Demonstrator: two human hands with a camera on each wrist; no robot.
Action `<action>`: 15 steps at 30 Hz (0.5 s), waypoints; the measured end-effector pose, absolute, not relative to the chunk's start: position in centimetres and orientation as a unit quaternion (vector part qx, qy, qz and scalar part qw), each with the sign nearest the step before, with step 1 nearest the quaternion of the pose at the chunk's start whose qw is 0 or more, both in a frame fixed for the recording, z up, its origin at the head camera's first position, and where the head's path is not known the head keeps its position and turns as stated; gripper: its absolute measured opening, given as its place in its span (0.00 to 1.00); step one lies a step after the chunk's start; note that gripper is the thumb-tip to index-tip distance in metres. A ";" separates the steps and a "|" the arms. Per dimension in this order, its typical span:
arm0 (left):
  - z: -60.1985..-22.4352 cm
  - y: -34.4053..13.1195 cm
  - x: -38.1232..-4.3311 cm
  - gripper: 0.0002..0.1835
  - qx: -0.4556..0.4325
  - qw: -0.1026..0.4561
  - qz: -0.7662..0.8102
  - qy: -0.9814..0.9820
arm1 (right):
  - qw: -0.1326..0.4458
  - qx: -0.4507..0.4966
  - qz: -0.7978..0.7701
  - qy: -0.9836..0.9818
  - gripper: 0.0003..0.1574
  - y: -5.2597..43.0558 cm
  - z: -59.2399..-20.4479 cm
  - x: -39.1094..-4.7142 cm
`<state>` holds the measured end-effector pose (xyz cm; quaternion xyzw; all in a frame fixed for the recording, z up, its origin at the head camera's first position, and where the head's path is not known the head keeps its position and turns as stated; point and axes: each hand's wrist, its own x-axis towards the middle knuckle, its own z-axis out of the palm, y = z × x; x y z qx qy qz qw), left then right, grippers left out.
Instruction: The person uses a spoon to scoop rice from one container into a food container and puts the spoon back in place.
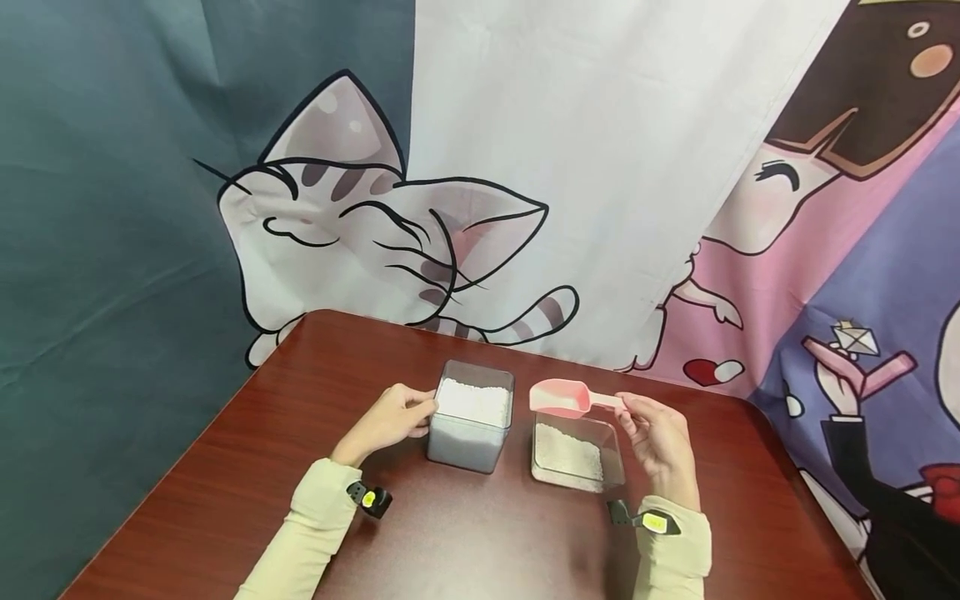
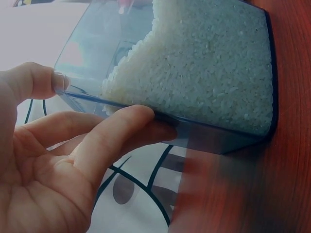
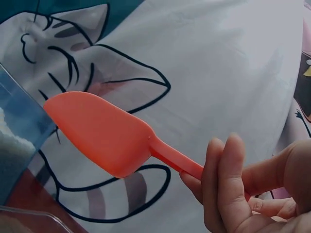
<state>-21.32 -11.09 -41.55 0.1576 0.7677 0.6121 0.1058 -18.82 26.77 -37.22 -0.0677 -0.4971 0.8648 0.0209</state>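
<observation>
My left hand (image 1: 392, 422) holds the left side of a tall clear plastic container (image 1: 467, 450), thumb at the rim and fingers against the outer wall. White rice (image 2: 209, 63) fills much of it, sloping in the left wrist view. My right hand (image 1: 662, 435) grips a pink scoop (image 1: 557, 398) by its handle, blade pointing left. The scoop is raised over a shorter clear container (image 1: 612, 458), which also holds pale grains (image 1: 567, 450). In the right wrist view the outside of the scoop (image 3: 104, 133) faces the camera, so its inside is hidden there.
Both containers stand on a reddish-brown wooden table (image 1: 465, 542), side by side with a narrow gap. A cloth backdrop (image 1: 600, 167) printed with a cartoon cat hangs right behind the table's far edge. A black strap with a device (image 1: 369, 498) sits on each wrist.
</observation>
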 end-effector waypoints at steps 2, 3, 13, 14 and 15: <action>-41.7 -11.0 -21.4 0.20 0.162 0.108 0.614 0.765 | 0.023 -0.065 0.861 -0.503 0.13 26.5 -37.1 -18.8; -41.8 -11.0 -21.4 0.20 0.163 0.106 0.614 0.765 | 0.026 -0.063 0.860 -0.507 0.12 26.4 -37.1 -18.8; -41.8 -11.0 -21.2 0.20 0.160 0.101 0.614 0.766 | 0.052 -0.012 0.840 -0.540 0.10 24.3 -35.0 -19.0; -41.8 -11.0 -21.2 0.20 0.161 0.101 0.614 0.766 | 0.053 -0.007 0.836 -0.546 0.09 24.0 -34.7 -19.0; -41.8 -11.0 -21.2 0.20 0.161 0.101 0.614 0.766 | 0.054 0.000 0.833 -0.551 0.09 23.7 -34.3 -19.1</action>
